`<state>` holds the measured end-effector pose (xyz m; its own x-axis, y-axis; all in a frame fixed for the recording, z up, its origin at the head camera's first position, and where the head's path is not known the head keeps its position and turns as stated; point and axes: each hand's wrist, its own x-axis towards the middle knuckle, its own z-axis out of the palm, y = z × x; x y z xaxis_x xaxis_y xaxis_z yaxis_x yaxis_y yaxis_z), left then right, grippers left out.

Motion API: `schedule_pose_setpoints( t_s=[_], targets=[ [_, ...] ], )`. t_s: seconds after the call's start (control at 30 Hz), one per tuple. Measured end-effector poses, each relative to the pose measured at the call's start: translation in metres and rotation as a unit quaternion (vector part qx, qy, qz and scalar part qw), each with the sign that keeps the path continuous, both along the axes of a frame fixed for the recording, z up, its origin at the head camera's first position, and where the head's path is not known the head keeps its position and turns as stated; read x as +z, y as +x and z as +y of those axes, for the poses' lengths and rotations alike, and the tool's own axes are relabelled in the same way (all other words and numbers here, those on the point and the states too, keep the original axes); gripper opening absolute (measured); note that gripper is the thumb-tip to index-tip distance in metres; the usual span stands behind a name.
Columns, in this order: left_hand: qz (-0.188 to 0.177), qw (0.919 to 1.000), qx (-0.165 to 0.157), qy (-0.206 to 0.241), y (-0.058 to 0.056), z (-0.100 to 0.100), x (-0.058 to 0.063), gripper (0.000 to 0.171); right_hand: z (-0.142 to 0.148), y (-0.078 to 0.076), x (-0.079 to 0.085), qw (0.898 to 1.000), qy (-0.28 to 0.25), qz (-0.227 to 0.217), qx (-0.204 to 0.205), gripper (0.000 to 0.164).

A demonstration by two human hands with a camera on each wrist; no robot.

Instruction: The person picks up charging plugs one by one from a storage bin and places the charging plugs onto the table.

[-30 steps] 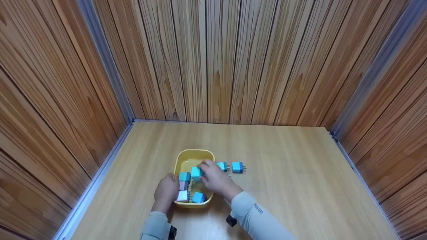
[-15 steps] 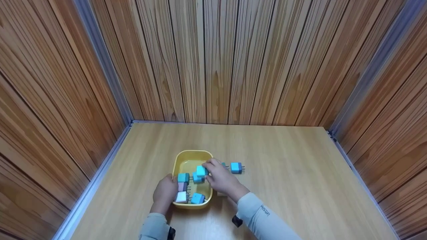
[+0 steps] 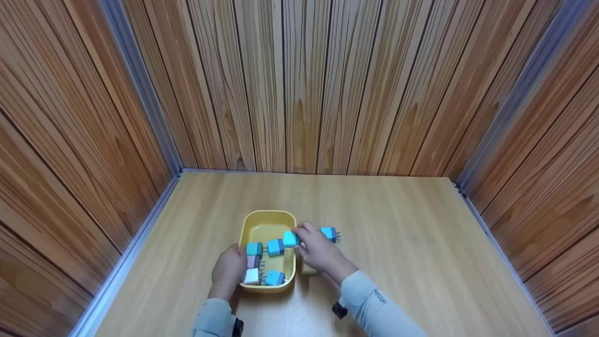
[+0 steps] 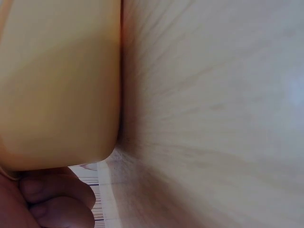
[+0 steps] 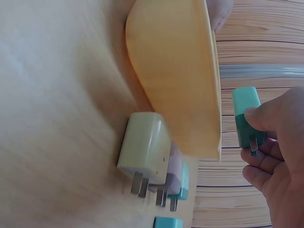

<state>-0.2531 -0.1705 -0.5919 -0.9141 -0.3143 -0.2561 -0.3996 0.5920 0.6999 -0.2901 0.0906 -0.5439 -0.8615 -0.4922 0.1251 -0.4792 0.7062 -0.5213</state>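
The right hand point(image 3: 320, 248) pinches a two-tone turquoise plug point(image 3: 290, 239) between thumb and fingers, at the tub's rim nearest that hand and above it, prongs pointing away from the tub. The left hand point(image 3: 229, 269) grips the opposite side of the yellow tub point(image 3: 267, 229), seemingly to steady it. The step in hand looks like carrying one plug across the rim, most likely outward to join those on the surface point(image 3: 398, 243). If so, the next move calls for clearing the rim, lowering the plug to a free spot beyond the right hand, and easing the pinch without knocking its neighbours.

Inside the tub, a teal plug point(image 3: 254, 248), a lilac plug point(image 3: 253, 261) and a white plug point(image 3: 251, 276) lie in a line just beside the left hand. Left of the right hand, a blue plug point(image 3: 275, 246) sits near the teal one; another blue one point(image 3: 274, 278) lies closer to the person.

Outside, a cream plug point(image 5: 145, 142) stands beside the tub, below the right hand, with a pale purple plug point(image 5: 174, 166) and an aqua plug point(image 5: 184, 183) behind it. A further blue plug point(image 3: 328, 233) lies just past the right hand, which hides much of this group from above, so the count there is uncertain.
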Motion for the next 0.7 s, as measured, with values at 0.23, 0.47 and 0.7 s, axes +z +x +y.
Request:
schedule_pose_setpoints(
  t_s=[0.23, 0.47, 0.7],
  targets=[
    [-0.011, 0.9999, 0.001, 0.008, 0.0, 0.001, 0.001, 0.044, 0.016, -0.001, -0.002, 1.0, -0.007, 0.006, -0.004, 0.046],
    [-0.008, 0.9999, 0.001, 0.008, -0.001, 0.001, 0.001, 0.044, 0.03, -0.003, -0.004, 0.999, 0.016, 0.027, -0.014, 0.046],
    [-0.007, 0.9999, 0.0, 0.012, -0.001, 0.0, 0.0, 0.038, 0.039, -0.003, -0.01, 0.999, 0.024, 0.024, -0.03, 0.049]
  ],
)
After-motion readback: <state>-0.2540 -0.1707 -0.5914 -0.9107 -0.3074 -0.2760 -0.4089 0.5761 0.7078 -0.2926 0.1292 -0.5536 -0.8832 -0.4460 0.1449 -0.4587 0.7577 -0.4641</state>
